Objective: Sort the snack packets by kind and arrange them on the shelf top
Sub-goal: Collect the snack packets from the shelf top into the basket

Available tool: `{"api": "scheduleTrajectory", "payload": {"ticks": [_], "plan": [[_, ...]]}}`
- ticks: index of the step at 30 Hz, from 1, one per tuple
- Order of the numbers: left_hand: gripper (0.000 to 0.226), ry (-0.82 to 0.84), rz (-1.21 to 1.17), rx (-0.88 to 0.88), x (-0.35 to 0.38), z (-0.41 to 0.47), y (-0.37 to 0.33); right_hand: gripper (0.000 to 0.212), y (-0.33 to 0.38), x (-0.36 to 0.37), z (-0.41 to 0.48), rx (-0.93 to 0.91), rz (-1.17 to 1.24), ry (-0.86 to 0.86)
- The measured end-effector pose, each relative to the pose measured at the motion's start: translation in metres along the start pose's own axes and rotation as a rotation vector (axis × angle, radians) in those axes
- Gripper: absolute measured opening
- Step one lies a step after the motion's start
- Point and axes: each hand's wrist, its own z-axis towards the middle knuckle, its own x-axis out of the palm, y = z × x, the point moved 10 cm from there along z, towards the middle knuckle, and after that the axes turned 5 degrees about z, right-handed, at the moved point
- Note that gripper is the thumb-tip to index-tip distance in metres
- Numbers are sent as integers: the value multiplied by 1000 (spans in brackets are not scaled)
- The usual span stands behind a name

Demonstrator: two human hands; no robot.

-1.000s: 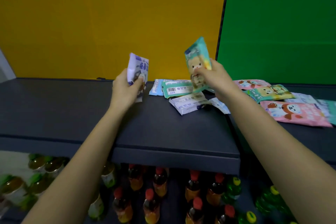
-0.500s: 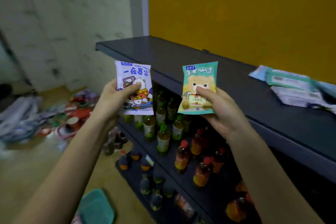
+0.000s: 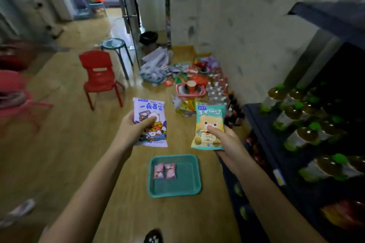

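Both forearms reach forward: left hand (image 3: pixel 132 131) pinches the purple packet (image 3: pixel 150 122) upright, right hand (image 3: pixel 227 144) pinches the teal packet (image 3: pixel 209 126)

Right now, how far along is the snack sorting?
Done: cannot tell; only a blurred corner of the dark shelf top shows. In hand: the left hand grips a purple-and-white cartoon packet, the right hand a teal bear packet, both held over the floor. Left: placing these two, plus two pink packets lying side by side in the teal plastic tray.
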Motion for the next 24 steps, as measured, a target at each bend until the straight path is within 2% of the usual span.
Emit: {"api": "scheduleTrajectory", "payload": {"ticks": [3,6,11,15,20,24], "plan": [[19,-48,22,-68,-48,41,44,13,-49,49,53,65,-9,23],[22,-48,38,-155,-75,81,99,22,-99,79,107,85,-99,0],[18,-86,14,-267,-89,141,206,25,-182,88,198,121,-170,-41],[14,-65,21,-356,-76,190,322,25,-270,58,273,158,-187,-102],[16,-38,100,-424,-49,255,507,15,-416,-2,376,163,-278,-165],[19,32,169,-435,-21,305,663,22,-548,-54,460,189,-375,-167]]}}
